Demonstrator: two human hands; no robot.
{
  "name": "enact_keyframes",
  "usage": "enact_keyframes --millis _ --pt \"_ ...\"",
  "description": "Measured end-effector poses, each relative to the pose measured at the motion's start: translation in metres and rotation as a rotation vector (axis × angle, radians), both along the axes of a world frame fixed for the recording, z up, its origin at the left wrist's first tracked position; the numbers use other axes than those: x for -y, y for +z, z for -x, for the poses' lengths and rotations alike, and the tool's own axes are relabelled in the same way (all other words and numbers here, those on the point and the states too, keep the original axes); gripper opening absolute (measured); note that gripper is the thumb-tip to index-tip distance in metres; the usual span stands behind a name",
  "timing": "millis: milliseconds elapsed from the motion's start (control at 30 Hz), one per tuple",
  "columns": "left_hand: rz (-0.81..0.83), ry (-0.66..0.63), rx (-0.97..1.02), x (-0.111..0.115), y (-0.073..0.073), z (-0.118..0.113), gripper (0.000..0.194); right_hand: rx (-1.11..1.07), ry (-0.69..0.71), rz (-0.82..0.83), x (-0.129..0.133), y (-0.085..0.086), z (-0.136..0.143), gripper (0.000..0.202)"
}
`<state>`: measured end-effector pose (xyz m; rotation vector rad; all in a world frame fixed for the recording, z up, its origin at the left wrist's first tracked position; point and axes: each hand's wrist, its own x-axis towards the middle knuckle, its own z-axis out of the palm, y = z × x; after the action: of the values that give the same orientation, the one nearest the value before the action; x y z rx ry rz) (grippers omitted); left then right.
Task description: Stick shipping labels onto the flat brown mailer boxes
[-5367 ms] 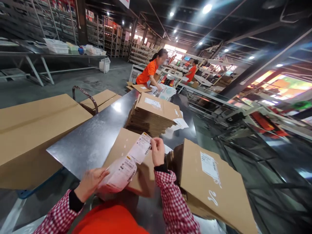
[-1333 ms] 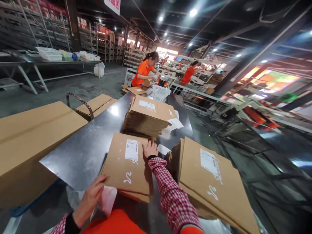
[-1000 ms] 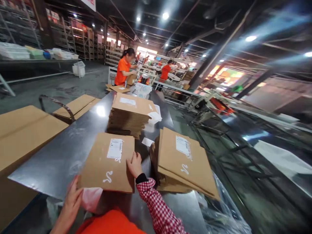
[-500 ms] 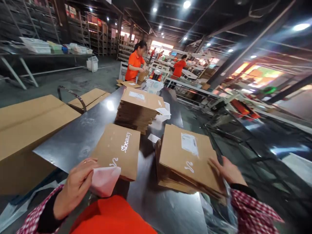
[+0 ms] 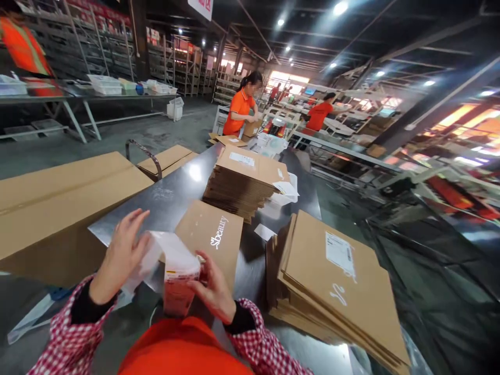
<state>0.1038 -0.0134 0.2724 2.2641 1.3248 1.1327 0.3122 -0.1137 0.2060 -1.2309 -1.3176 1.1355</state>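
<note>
My left hand [image 5: 124, 255] is raised above the table's near left part with its fingers apart. A thin whitish sheet [image 5: 145, 260], partly see-through, hangs beside its thumb. My right hand [image 5: 214, 290] has thumb and fingers closed on the right edge of a white-and-red packet [image 5: 180, 291]; its exact kind is unclear. Just beyond the packet lies a flat brown carton [image 5: 213, 229] printed "beauty". To the right, a leaning stack of flattened cartons [image 5: 344, 281] has a white label [image 5: 340, 254] on top.
A taller carton pile [image 5: 250, 177] stands farther along the metal table [image 5: 164, 200], near a loose white slip [image 5: 264, 232]. Big cardboard boxes [image 5: 70, 192] and a curved cart handle [image 5: 144, 151] border the left side. A co-worker in orange [image 5: 240, 112] stands beyond the far end.
My right hand has left the right-hand carton stack and now grips the packet. My left hand has risen and its fingers have spread. The view has turned left.
</note>
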Motion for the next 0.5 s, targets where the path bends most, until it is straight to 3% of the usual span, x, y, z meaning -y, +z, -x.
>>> enact_keyframes --millis 67,167,333,500 --pt "0.113 -0.159 0.034 0.009 -0.013 0.003 0.047 0.005 -0.006 0.012 -0.003 0.001 -0.006 0.061" --pt "0.327 -0.395 0.070 0.027 -0.032 -0.008 0.044 0.016 0.025 0.024 -0.009 0.005 -0.003 0.038" --pt "0.651 -0.317 0.294 0.025 -0.054 -0.024 0.030 0.206 -0.035 -0.004 -0.018 0.008 0.006 0.018" --pt "0.653 -0.370 0.337 0.011 -0.056 -0.026 0.034 0.301 -0.170 -0.073 -0.026 0.006 0.005 0.016"
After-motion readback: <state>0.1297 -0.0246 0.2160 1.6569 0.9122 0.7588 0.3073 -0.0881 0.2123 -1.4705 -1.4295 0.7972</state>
